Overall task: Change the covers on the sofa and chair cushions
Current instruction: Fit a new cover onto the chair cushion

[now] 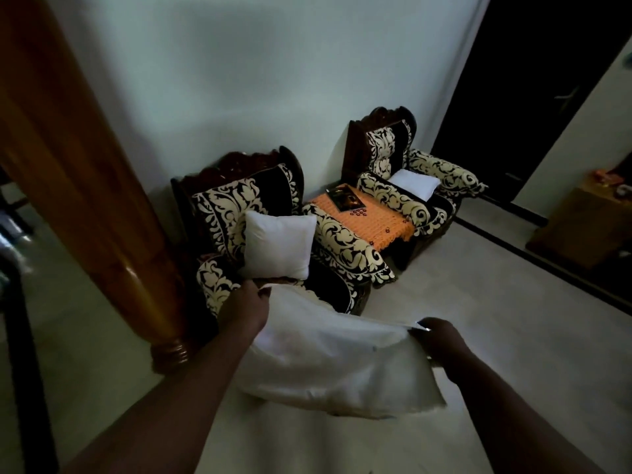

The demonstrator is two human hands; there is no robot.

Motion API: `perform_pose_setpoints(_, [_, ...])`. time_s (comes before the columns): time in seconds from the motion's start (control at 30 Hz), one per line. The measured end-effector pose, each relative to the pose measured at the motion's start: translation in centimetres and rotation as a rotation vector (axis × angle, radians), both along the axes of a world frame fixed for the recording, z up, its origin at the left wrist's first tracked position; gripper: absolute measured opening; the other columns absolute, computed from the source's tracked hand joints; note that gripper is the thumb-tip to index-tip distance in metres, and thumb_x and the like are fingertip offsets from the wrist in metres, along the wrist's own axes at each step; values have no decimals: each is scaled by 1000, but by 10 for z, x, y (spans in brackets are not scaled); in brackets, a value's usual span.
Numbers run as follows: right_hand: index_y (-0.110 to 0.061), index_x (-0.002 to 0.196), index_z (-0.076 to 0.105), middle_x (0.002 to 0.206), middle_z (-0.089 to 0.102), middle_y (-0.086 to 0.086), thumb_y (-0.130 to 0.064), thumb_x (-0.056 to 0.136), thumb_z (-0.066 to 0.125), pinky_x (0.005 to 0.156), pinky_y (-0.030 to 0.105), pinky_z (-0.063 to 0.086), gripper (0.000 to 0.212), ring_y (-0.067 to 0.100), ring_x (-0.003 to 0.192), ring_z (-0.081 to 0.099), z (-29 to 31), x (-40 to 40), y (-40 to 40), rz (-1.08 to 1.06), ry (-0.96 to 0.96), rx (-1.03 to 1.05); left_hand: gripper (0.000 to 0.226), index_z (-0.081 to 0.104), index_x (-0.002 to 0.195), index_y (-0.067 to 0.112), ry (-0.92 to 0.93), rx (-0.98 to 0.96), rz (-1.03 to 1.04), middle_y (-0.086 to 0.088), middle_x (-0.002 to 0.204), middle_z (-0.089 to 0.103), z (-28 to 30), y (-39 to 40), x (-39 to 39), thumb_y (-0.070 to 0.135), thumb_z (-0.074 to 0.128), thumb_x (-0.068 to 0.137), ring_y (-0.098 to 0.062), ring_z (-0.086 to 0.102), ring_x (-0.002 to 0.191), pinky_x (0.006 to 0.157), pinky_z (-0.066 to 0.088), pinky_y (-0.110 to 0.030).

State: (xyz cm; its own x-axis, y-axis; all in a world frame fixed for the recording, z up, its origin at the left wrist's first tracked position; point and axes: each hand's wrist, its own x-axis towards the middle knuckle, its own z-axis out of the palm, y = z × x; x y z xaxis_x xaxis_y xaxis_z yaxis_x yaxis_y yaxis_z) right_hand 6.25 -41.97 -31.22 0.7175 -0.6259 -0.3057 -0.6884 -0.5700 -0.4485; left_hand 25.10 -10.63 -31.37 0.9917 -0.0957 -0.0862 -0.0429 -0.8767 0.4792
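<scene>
I hold a white cushion out in front of me by its top edge. My left hand grips its left corner and my right hand grips its right corner. Just beyond it stands a black-and-cream patterned armchair, with a bare white cushion propped upright on its seat. A second matching armchair stands further right against the wall, and another white cushion lies on its seat.
A small table under an orange cloth, with a dark book on it, sits between the two chairs. A thick wooden post rises at my left. A low wooden cabinet stands at the far right. Pale floor spreads to my right.
</scene>
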Motion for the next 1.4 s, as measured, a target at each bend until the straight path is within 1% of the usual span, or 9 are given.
perform_pose_setpoints(0.17, [-24,86,67,87,64,-3,-62,80,74,58,28,45,40,17,75,62,-10,56,-10,121,4,-61,56,64,121,9,52,49,58,-18,121,65,-18,4,36,50,29,106,-38,60,113,89,46,-42])
perform_pose_setpoints(0.4, [-29,92,69,96,71,0,-47,84,75,72,37,60,21,22,75,68,-40,136,-59,207,-10,18,60,66,120,6,81,-6,201,-21,121,66,-41,-29,78,51,30,106,-39,60,112,91,45,-42])
perform_pose_setpoints(0.57, [-10,93,69,69,72,12,-43,84,79,56,44,59,36,32,56,70,-43,197,-100,356,73,189,50,67,113,4,149,-288,338,-21,110,67,-57,-47,108,47,42,104,-38,62,105,93,49,-42])
perform_pose_setpoints(0.7, [-11,74,64,63,68,8,-45,91,70,51,34,52,38,20,47,64,-52,255,-125,458,64,110,30,61,105,8,178,-463,353,-13,99,63,-67,-63,128,35,48,105,-34,61,101,90,49,-44])
perform_pose_setpoints(0.87, [-16,104,71,102,71,9,-37,100,55,70,30,47,27,20,80,59,-72,330,-133,500,120,-8,28,62,107,9,199,-370,370,-18,104,65,-87,-85,167,33,48,104,-36,61,100,85,47,-41])
perform_pose_setpoints(1.03, [-20,103,65,110,68,8,-41,101,46,70,30,47,28,25,90,64,-101,393,-133,499,218,-128,46,67,112,5,219,-252,447,-21,111,67,-108,-100,219,42,42,105,-38,62,103,87,49,-40])
perform_pose_setpoints(1.17, [-22,94,62,83,71,7,-45,99,48,52,29,54,28,22,57,68,-106,443,-130,490,228,-19,55,66,119,6,287,-275,506,-21,116,67,-121,-102,254,49,36,105,-39,62,108,83,43,-38])
perform_pose_setpoints(1.27, [-25,94,63,92,72,6,-47,97,48,68,34,58,27,23,75,69,-121,481,-130,566,241,-19,52,61,130,11,347,-383,526,-17,123,65,-129,-103,276,50,36,105,-36,59,114,94,47,-40])
perform_pose_setpoints(1.4, [-23,112,66,113,68,5,-44,100,47,78,33,52,31,24,100,66,-152,544,-128,758,305,-122,42,60,124,14,382,-458,586,-12,120,63,-140,-109,300,46,37,106,-31,58,110,86,43,-37])
